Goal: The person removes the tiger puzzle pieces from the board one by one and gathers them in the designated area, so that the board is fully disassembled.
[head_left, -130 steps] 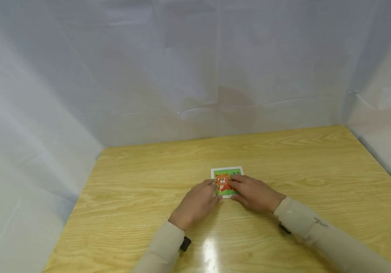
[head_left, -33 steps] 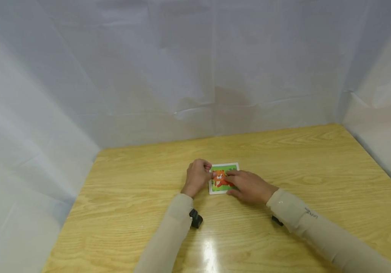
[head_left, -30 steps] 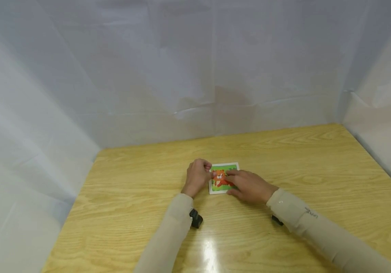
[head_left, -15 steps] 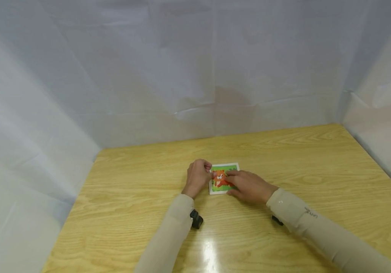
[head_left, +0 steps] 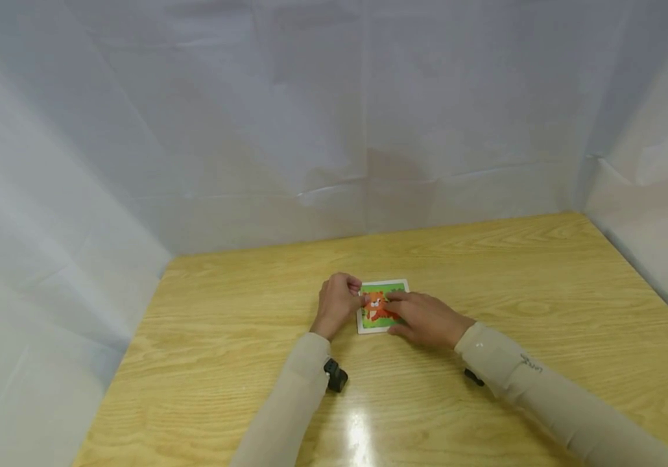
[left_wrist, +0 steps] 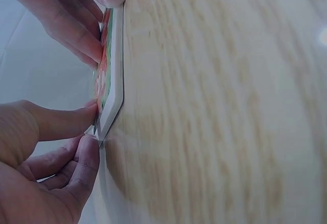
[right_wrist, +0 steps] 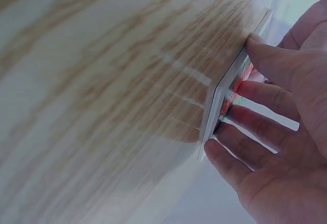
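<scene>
A small square picture board (head_left: 382, 327), white-edged with an orange tiger on green, lies flat on the wooden table. At its left side my left hand (head_left: 336, 305) pinches the edge: the thumb (left_wrist: 76, 119) lies over the picture and the forefinger sits against the rim, other fingers curled behind. My right hand (head_left: 427, 319) rests on the right part of the board and hides some of the tiger. Its thumb (right_wrist: 265, 52) touches the near edge. Two fingertips press on the picture, while the outer fingers reach the right edge, all fairly straight.
Pale sheeting (head_left: 264, 130) hangs behind the wooden table (head_left: 223, 363) and along both sides. Black cameras (head_left: 336, 375) are strapped under the beige sleeves at both wrists.
Compared with the oldest frame, my left hand has moved from the board's near-left corner up to its left edge and now pinches there. Over the last second both hands stay nearly still.
</scene>
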Available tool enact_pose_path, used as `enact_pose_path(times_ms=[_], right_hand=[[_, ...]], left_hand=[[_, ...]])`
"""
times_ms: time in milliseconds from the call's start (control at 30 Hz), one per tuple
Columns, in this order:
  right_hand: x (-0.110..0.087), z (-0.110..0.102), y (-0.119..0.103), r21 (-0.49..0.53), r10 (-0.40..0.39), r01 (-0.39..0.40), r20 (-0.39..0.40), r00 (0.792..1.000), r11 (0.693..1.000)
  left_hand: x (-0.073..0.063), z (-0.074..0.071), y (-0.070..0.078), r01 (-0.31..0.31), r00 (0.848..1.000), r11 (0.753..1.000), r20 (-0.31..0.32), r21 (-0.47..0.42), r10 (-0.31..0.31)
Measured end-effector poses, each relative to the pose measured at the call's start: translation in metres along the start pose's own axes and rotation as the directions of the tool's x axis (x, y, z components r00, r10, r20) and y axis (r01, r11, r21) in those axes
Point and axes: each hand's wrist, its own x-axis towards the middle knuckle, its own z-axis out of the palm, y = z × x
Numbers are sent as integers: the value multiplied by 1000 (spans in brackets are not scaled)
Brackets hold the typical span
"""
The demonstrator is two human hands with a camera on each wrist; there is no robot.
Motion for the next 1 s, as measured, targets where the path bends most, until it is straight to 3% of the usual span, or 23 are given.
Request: enact_pose_path(times_ms=[467, 1000], right_hand=[[0, 0, 1, 1, -7, 7, -3, 1000, 1000], [1, 1, 2, 2, -4, 4, 4, 1000, 1000]], left_hand=[[0, -1, 3, 34, 999, 999, -3, -33, -34], [1, 2, -2, 51, 998, 988, -29, -147, -56]])
